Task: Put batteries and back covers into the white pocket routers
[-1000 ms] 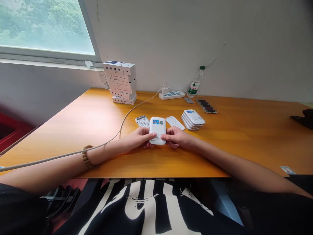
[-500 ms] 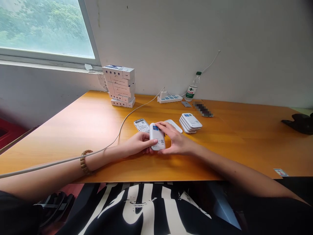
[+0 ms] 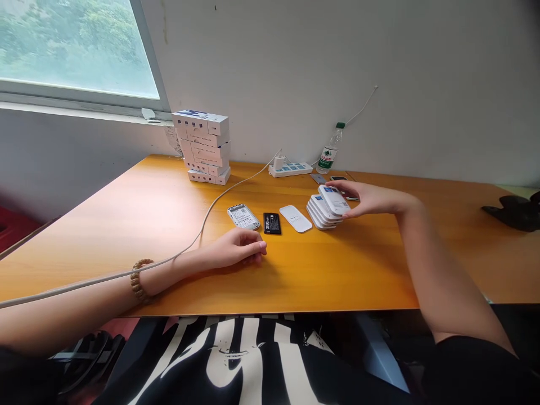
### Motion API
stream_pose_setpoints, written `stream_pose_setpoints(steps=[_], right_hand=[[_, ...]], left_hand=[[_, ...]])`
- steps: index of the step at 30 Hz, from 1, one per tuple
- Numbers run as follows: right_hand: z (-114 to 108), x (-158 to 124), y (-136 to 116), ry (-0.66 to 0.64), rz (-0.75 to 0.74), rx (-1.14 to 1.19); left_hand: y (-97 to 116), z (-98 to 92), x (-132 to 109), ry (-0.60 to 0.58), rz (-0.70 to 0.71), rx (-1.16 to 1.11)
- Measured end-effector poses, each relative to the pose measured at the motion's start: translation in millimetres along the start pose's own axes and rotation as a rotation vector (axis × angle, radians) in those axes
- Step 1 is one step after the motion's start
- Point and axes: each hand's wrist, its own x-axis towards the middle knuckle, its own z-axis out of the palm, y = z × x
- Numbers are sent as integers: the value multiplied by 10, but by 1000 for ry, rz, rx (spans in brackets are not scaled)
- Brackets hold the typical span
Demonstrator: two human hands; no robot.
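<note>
My right hand [image 3: 360, 198] grips a white portable Wi-Fi router [image 3: 334, 201] with a blue label, thumb at its near edge and fingers at its far edge. It sits slightly askew on top of a stack of similar routers [image 3: 321, 216]. My left hand [image 3: 242, 247] rests on the table, fingers loosely curled and nothing visible in them. Just beyond it lie an opened router body [image 3: 243, 216] with its labelled inside up, a black battery [image 3: 272, 223] and a white back cover [image 3: 296, 219], side by side.
White boxes [image 3: 202, 147] are stacked at the back left. A power strip [image 3: 291, 169] with a plugged-in charger and a water bottle [image 3: 329, 152] stand by the wall. A pale cable [image 3: 211, 214] crosses over my left forearm. A dark object [image 3: 512, 212] lies far right.
My right hand has carried the router from my left hand rightward onto the stack. My left hand has let go of it and stayed in place. The battery now shows.
</note>
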Motion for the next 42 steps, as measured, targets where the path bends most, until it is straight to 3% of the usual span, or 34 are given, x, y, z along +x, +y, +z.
stream_pose_setpoints(steps=[4, 17, 20, 24, 27, 29, 30, 32, 35, 38, 42], right_hand=[[89, 60, 87, 3, -2, -10], [121, 100, 45, -119, -41, 19], [111, 80, 44, -116, -19, 21], [124, 24, -41, -65, 15, -38], [313, 38, -256, 204, -53, -100], [575, 99, -451, 450, -216, -109], [737, 140, -549, 501, -318, -110], [1074, 233, -721, 422, -479, -134], [1469, 346, -884, 287, -604, -281], [1641, 394, -935, 260, -563, -361], [1699, 410, -911, 178, -390, -369]], left_hand=[[-10, -17, 1, 0, -7, 11], [-9, -20, -11, -48, 53, 46], [15, -65, 0, 98, 183, 237], [-8, -287, 79, 484, 442, 587], [-70, -502, 156, 579, 378, 707], [-112, -605, 194, 545, 221, 720], [-127, -637, 208, 515, 152, 717], [-145, -666, 222, 458, 73, 709], [-157, -658, 218, 399, 58, 716], [-185, -644, 199, 327, 132, 691], [-227, -613, 172, 114, 285, 556]])
